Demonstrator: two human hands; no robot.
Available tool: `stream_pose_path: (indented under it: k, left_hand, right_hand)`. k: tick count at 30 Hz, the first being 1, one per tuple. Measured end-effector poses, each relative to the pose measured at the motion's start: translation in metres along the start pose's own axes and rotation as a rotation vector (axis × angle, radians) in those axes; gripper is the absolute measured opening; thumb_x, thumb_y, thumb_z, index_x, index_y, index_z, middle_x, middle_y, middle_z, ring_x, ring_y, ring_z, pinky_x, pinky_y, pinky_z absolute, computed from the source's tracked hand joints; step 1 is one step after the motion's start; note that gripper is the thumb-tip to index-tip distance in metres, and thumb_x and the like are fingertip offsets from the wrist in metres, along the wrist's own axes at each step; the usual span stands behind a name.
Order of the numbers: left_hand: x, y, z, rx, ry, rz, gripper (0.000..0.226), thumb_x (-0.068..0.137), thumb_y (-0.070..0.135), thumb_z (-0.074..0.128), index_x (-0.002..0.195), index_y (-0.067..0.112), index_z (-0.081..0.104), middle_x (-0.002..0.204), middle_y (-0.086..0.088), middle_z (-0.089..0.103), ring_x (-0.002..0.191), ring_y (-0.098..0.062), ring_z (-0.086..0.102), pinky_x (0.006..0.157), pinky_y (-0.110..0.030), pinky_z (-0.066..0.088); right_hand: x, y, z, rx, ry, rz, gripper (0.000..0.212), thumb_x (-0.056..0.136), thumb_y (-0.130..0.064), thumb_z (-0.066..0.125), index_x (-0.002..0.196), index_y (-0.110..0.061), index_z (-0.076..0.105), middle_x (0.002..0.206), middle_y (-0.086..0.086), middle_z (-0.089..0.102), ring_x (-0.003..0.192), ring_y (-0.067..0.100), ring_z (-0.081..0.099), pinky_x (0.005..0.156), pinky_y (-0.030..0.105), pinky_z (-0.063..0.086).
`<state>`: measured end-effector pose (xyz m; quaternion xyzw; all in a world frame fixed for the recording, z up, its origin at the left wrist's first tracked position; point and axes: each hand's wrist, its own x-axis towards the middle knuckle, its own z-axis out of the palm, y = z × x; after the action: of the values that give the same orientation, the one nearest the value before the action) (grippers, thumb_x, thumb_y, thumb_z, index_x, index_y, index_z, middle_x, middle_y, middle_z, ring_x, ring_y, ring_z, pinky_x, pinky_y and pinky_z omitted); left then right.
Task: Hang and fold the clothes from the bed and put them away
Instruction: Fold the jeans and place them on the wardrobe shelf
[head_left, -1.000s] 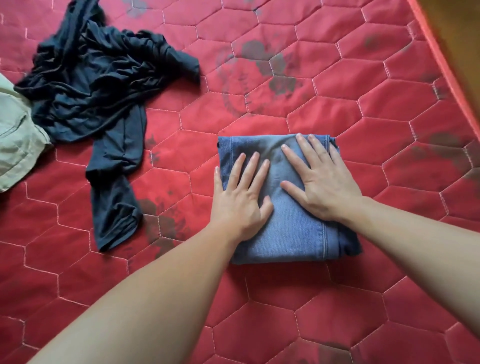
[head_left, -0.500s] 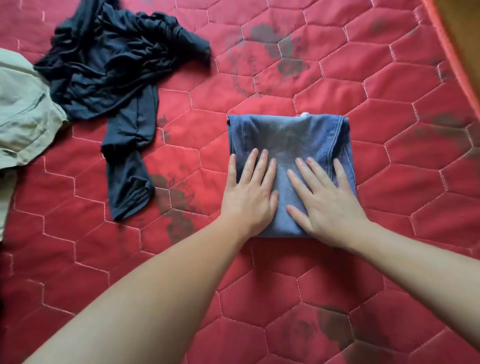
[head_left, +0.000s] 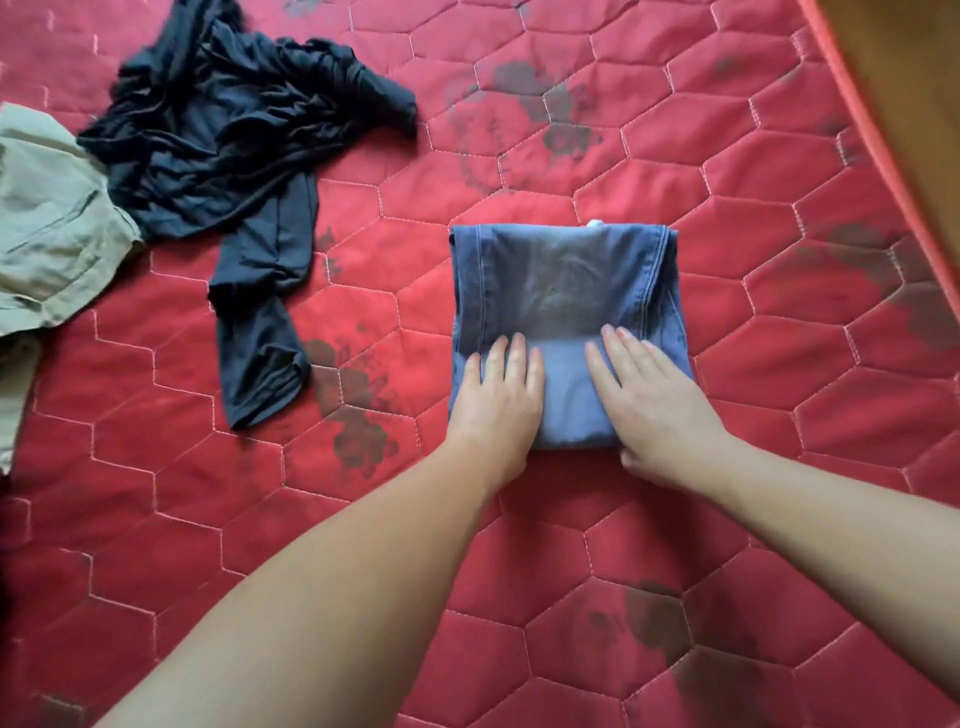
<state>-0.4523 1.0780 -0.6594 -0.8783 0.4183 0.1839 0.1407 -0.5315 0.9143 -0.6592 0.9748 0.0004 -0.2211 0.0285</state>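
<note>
Red quilted bed cover (head_left: 571, 571) stitched in hexagons with dark flower prints; brown wooden floor (head_left: 904, 78) at upper right

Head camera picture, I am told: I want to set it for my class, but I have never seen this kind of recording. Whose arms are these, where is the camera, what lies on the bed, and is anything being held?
There is no machine here. A person wears one wide-angle camera on the head, looking forward and down, so the two bare arms reaching in from the bottom are the person's own. The surface is a red quilted bed cover with dark flower prints. In the middle lies a pair of blue jeans, folded into a neat rectangle. The left hand and right hand lie flat on its near edge, fingers straight, pressing it down; there is no grip on anything. At the upper left lies a crumpled dark garment, unfolded, and beside it, at the left edge, a beige garment, partly out of view.
</note>
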Motion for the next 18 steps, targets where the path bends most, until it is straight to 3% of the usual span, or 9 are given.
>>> stream_pose_path:
  k: [2, 4, 6, 7, 9, 10, 12, 16, 18]
  left_hand:
    - [0.005, -0.003, -0.005, -0.028, 0.010, 0.025, 0.084, 0.078, 0.018, 0.066, 0.148, 0.004, 0.021, 0.157, -0.019, 0.020, 0.144, -0.032, 0.024, 0.112, -0.042, 0.031]
    - [0.010, -0.012, -0.015, -0.135, 0.022, 0.038, 0.060, 0.074, 0.020, 0.066, 0.130, 0.013, 0.045, 0.139, -0.009, 0.044, 0.127, -0.027, 0.045, 0.090, -0.036, 0.044]
    - [0.015, -0.023, -0.034, -0.246, 0.012, 0.037, 0.030, 0.073, 0.023, 0.061, 0.103, 0.021, 0.057, 0.111, -0.003, 0.061, 0.103, -0.028, 0.060, 0.069, -0.032, 0.041]
    - [0.018, -0.029, -0.046, -0.277, -0.018, 0.043, 0.019, 0.073, 0.023, 0.059, 0.092, 0.023, 0.057, 0.096, -0.001, 0.065, 0.090, -0.029, 0.062, 0.065, -0.030, 0.039]
    - [0.026, -0.040, -0.066, -0.359, -0.173, 0.045, 0.009, 0.069, 0.020, 0.058, 0.078, 0.018, 0.057, 0.067, 0.002, 0.063, 0.068, -0.026, 0.061, 0.057, -0.028, 0.042]
    - [0.029, -0.045, -0.073, -0.426, -0.273, 0.029, 0.012, 0.064, 0.020, 0.060, 0.076, 0.016, 0.059, 0.060, 0.000, 0.062, 0.063, -0.026, 0.062, 0.053, -0.029, 0.046]
    - [0.032, -0.050, -0.081, -0.559, -0.452, -0.010, 0.025, 0.051, 0.026, 0.064, 0.073, 0.015, 0.063, 0.066, -0.005, 0.067, 0.069, -0.031, 0.069, 0.054, -0.033, 0.052]
    - [0.020, -0.052, -0.070, -0.751, -0.702, -0.055, 0.039, 0.044, 0.034, 0.062, 0.076, 0.012, 0.064, 0.073, -0.009, 0.066, 0.069, -0.032, 0.068, 0.053, -0.026, 0.045]
    - [0.015, -0.054, -0.059, -0.877, -0.737, -0.091, 0.034, 0.047, 0.032, 0.062, 0.074, 0.012, 0.064, 0.071, -0.008, 0.065, 0.063, -0.026, 0.063, 0.050, -0.022, 0.042]
  right_hand:
    - [0.001, 0.006, 0.001, 0.080, 0.010, -0.026, 0.104, 0.049, -0.016, 0.078, 0.143, 0.004, 0.038, 0.149, 0.030, 0.033, 0.137, 0.040, 0.038, 0.112, 0.045, 0.035]
    - [0.001, 0.013, -0.009, 0.211, 0.011, -0.036, 0.085, 0.067, -0.012, 0.065, 0.146, -0.004, 0.035, 0.156, 0.020, 0.027, 0.143, 0.031, 0.031, 0.114, 0.037, 0.031]
    - [0.002, 0.021, -0.026, 0.396, -0.070, 0.012, 0.068, 0.079, -0.011, 0.053, 0.146, -0.016, 0.039, 0.158, 0.005, 0.029, 0.144, 0.021, 0.030, 0.111, 0.031, 0.031]
    - [0.004, 0.025, -0.034, 0.482, -0.103, 0.036, 0.059, 0.080, -0.010, 0.051, 0.137, -0.022, 0.050, 0.151, 0.002, 0.042, 0.138, 0.022, 0.040, 0.105, 0.030, 0.037]
    - [0.012, 0.034, -0.053, 0.637, -0.187, 0.060, 0.030, 0.075, -0.005, 0.050, 0.092, -0.025, 0.065, 0.097, 0.002, 0.071, 0.092, 0.027, 0.066, 0.071, 0.029, 0.049]
    - [0.017, 0.040, -0.062, 0.689, -0.253, 0.078, 0.018, 0.072, -0.003, 0.051, 0.075, -0.019, 0.060, 0.072, 0.004, 0.065, 0.066, 0.026, 0.064, 0.052, 0.028, 0.045]
    - [0.021, 0.046, -0.078, 0.748, -0.419, 0.091, 0.012, 0.067, -0.004, 0.056, 0.066, -0.016, 0.055, 0.056, 0.005, 0.058, 0.043, 0.021, 0.054, 0.038, 0.023, 0.037]
    - [0.013, 0.040, -0.072, 0.813, -0.611, 0.090, 0.012, 0.053, -0.021, 0.059, 0.062, -0.014, 0.055, 0.053, 0.000, 0.056, 0.050, 0.018, 0.054, 0.050, 0.025, 0.039]
    - [0.006, 0.036, -0.060, 0.926, -0.688, 0.145, 0.015, 0.049, -0.024, 0.054, 0.058, -0.012, 0.052, 0.048, 0.005, 0.052, 0.042, 0.021, 0.049, 0.043, 0.021, 0.035]
